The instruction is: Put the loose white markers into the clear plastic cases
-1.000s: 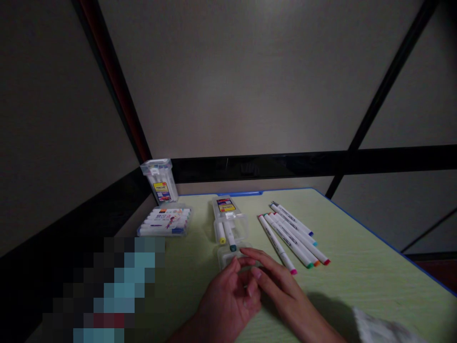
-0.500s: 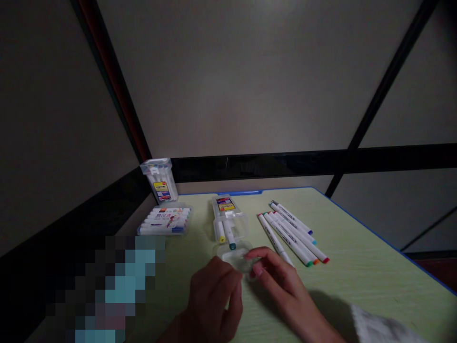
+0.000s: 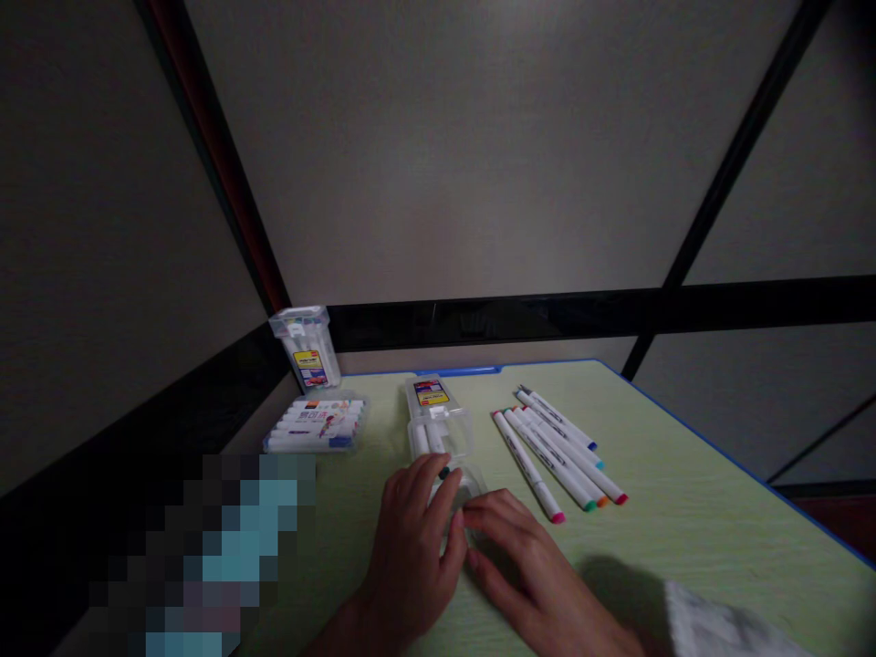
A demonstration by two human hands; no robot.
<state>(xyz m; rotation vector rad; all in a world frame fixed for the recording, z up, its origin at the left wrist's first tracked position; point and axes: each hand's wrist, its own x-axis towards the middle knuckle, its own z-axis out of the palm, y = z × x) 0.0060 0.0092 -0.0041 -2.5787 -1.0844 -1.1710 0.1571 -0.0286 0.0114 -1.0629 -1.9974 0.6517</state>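
Observation:
A clear plastic marker case lies on the table with its opening towards me and its hinged lid folded down in front. Inside it are two white markers; the dark cap of one shows between the fingers of my left hand. That hand reaches over the lid and the marker ends, fingers spread, covering the yellow cap. My right hand is at the lid's near right edge, fingers bent and thumb apart. The fingertips of both hands almost meet, and I see nothing gripped in either.
To the right lie several loose white markers with coloured caps. On the left, a flat pack of markers lies before an upright marker case. A wall rises behind the blue-edged table.
My left hand first drew back into a curled shape, then reached forward over the marker ends and lid with fingers spread. The right hand has turned palm down and shifted slightly towards me.

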